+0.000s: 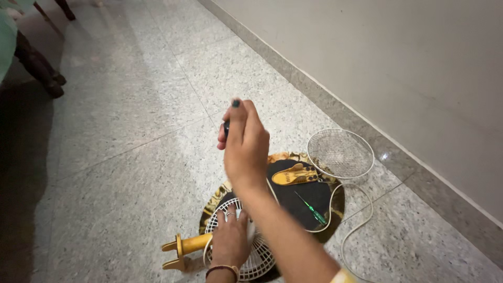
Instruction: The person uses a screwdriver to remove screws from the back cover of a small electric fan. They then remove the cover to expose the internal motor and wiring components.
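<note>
A small dark tool (227,127) is clenched in the right hand (245,144), raised above the mat (285,202). The left hand (230,242) is pressed flat, fingers spread, on the white fan grille (262,259) at 6 o'clock. A green screwdriver (311,208) lies on the mat; a mesh grille (340,153) rests at 2 o'clock.

A small fan (238,246) lies on its back on a dark round tray (309,196), its white wire grille (251,257) facing up; its yellow stand (186,245) sticks out over the floor. A small dark object (227,127) is raised above it; its shape is mostly hidden.
</note>
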